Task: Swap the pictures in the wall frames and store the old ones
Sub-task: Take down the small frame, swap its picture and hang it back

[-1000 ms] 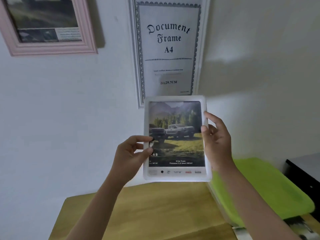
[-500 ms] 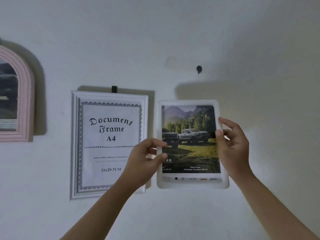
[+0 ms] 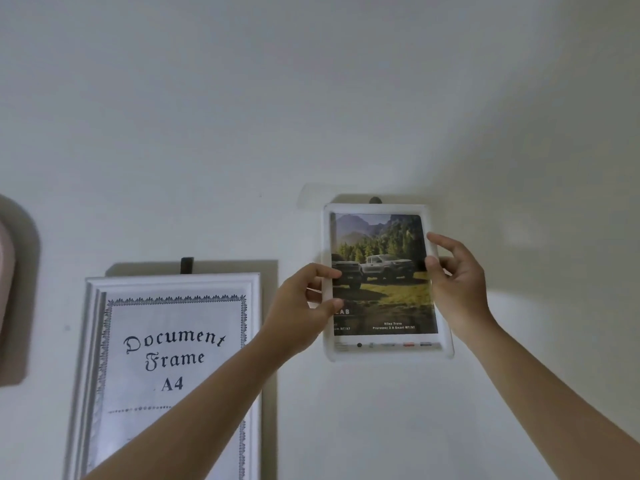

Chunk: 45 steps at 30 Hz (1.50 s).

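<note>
A white frame (image 3: 381, 351) holding a picture of two trucks in a meadow is raised flat against the white wall, upright. Its top edge sits just under a small dark wall hook (image 3: 375, 200). My left hand (image 3: 301, 303) grips the frame's left edge, thumb on the front and fingers curled behind. My right hand (image 3: 453, 282) pinches the right edge with thumb and fingertips. Whether the frame hangs on the hook is hidden behind it.
A white frame (image 3: 173, 375) printed "Document Frame A4" hangs to the left from a dark hook (image 3: 187, 265). The edge of a pink arched frame (image 3: 5, 278) shows at the far left. Bare white wall lies above and to the right.
Both hands have lifted the truck-picture frame up the wall until its top reaches the hook. The view has tilted upward; the table and green lid have left the view.
</note>
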Each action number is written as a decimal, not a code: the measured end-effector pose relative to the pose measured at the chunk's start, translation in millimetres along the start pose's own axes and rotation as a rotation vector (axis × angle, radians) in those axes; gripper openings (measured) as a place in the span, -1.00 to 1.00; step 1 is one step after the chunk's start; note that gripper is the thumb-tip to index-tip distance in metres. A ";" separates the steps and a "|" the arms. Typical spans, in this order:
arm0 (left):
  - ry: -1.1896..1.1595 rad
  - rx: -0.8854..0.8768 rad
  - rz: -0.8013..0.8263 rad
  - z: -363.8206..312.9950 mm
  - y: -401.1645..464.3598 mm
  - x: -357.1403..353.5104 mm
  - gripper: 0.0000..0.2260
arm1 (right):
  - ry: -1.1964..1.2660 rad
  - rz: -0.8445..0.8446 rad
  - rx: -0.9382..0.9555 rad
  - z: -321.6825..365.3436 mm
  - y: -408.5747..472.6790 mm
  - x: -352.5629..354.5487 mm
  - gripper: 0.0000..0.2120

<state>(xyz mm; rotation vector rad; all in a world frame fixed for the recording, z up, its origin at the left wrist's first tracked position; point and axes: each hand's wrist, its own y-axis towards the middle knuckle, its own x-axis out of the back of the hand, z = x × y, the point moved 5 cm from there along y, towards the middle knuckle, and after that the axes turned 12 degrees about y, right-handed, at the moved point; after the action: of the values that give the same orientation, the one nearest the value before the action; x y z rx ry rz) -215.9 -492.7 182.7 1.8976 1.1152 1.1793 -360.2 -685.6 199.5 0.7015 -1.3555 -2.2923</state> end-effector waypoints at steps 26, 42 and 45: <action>0.035 -0.074 -0.136 2.5 -3.6 -22.4 -0.70 | -0.069 -0.006 0.054 -24.9 6.3 8.2 -0.70; 0.148 -0.065 -0.201 6.5 -6.9 -19.3 -0.70 | -0.213 -0.013 0.113 -21.3 4.0 7.7 -0.66; 0.172 -0.034 -0.178 9.7 -5.5 -20.4 -0.69 | -0.217 -0.011 0.098 -20.4 4.3 7.5 -0.66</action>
<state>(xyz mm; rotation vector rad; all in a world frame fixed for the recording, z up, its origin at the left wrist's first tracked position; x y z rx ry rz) -213.7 -509.3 166.5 1.6581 1.3180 1.2695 -353.7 -705.8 193.3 0.5017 -1.5727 -2.3795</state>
